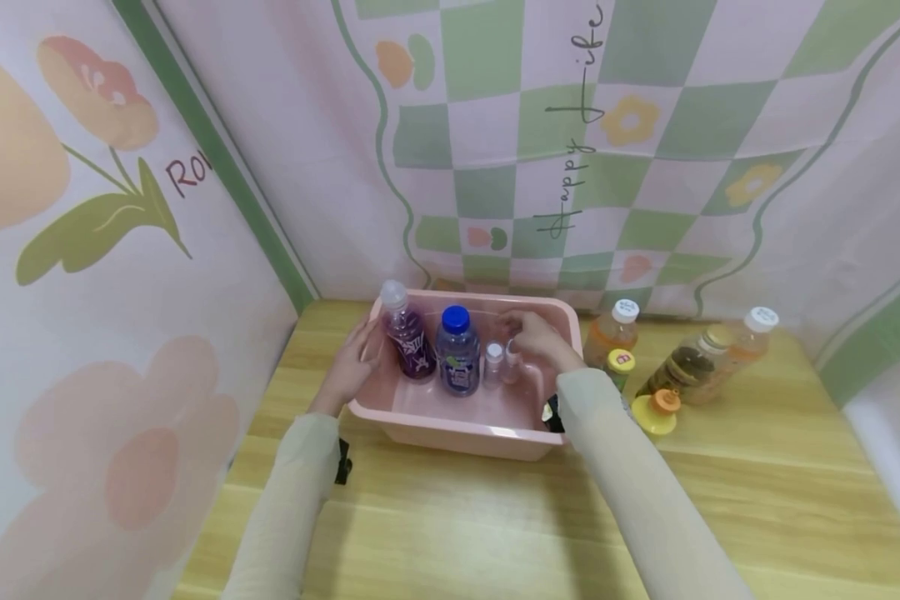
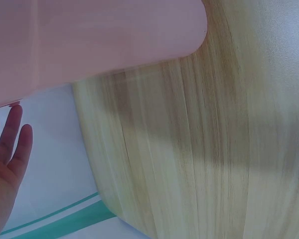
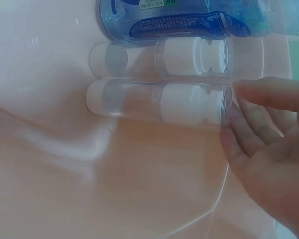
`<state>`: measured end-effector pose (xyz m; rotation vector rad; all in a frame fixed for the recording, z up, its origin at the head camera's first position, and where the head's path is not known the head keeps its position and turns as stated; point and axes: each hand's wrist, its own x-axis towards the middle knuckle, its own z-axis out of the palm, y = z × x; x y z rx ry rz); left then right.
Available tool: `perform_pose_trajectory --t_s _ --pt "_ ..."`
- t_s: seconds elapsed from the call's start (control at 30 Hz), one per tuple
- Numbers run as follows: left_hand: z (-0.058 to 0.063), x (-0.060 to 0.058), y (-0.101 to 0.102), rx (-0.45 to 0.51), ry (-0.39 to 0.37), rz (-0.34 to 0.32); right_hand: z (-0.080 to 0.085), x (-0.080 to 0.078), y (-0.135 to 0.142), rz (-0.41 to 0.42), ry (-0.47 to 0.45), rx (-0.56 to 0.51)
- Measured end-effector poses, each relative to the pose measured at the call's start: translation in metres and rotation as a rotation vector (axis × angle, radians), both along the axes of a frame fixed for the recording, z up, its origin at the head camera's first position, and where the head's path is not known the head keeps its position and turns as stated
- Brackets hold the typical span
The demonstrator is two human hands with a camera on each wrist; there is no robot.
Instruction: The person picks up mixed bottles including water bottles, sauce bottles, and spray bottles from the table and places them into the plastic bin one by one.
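Note:
A pink plastic basin [image 1: 420,421] stands on the table. My left hand [image 1: 347,372] holds its left rim, thumb over the edge, with two fairly straight fingers [image 2: 9,137] against the outside in the left wrist view. Inside, my right hand [image 1: 536,335] pinches the capped top of a small clear pump bottle [image 3: 134,102]. A matching small bottle [image 3: 139,57] stands upright right beside it. Left of these are a blue-capped bottle [image 1: 457,354] and a purple drink bottle [image 1: 412,346] with a domed clear cap, leaning slightly.
Right of the basin stand orange drink bottles with white caps [image 1: 625,312], a dark drink bottle [image 1: 686,371], a yellow-capped bottle [image 1: 619,362] and a yellow container with an orange top [image 1: 656,414]. A patterned curtain [image 1: 480,158] hangs behind the wooden table [image 1: 450,525].

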<state>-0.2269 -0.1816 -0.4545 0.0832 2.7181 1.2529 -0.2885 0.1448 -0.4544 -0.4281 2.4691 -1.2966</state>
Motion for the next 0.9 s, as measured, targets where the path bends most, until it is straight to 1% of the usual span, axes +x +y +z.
perform_pose_trajectory --t_s 0.03,0.1,0.13,0.23,0.27,0.37,0.47,0.53,0.63,0.7,0.8,0.9 --pt "0.0 0.0 0.0 0.0 0.003 -0.001 -0.015 -0.01 0.005 0.031 0.025 -0.068" --pt "-0.001 0.0 0.0 0.002 0.01 -0.004 -0.023 -0.016 0.009 0.053 0.047 -0.095" --pt "-0.002 0.0 0.0 0.004 0.013 -0.007 -0.025 -0.018 0.01 0.061 0.057 -0.105" --pt "-0.003 0.0 0.0 0.005 0.012 -0.011 -0.02 -0.015 0.007 0.048 0.094 -0.093" --pt "-0.003 0.0 0.0 0.007 0.011 -0.011 -0.004 -0.006 0.003 0.011 0.082 -0.045" --pt "-0.003 0.0 0.0 0.011 0.006 -0.007 0.014 0.004 -0.002 -0.034 0.115 -0.019" --pt "-0.002 0.0 0.0 0.014 0.005 -0.001 0.031 0.012 -0.007 -0.08 0.098 -0.018" --pt "-0.002 0.0 0.0 0.012 0.002 0.0 0.04 0.014 -0.008 -0.108 0.079 -0.01" --pt "-0.001 0.001 0.0 0.005 0.002 0.0 0.051 0.014 -0.009 -0.149 0.049 -0.022" --pt "0.0 0.002 0.0 0.002 0.0 0.0 0.058 0.013 -0.008 -0.175 0.049 -0.042" --pt "0.001 0.002 0.0 0.003 0.003 -0.003 0.071 0.014 -0.007 -0.209 0.061 -0.102" --pt "0.002 0.002 0.001 0.001 0.007 -0.006 0.088 0.019 -0.008 -0.238 0.07 -0.148"
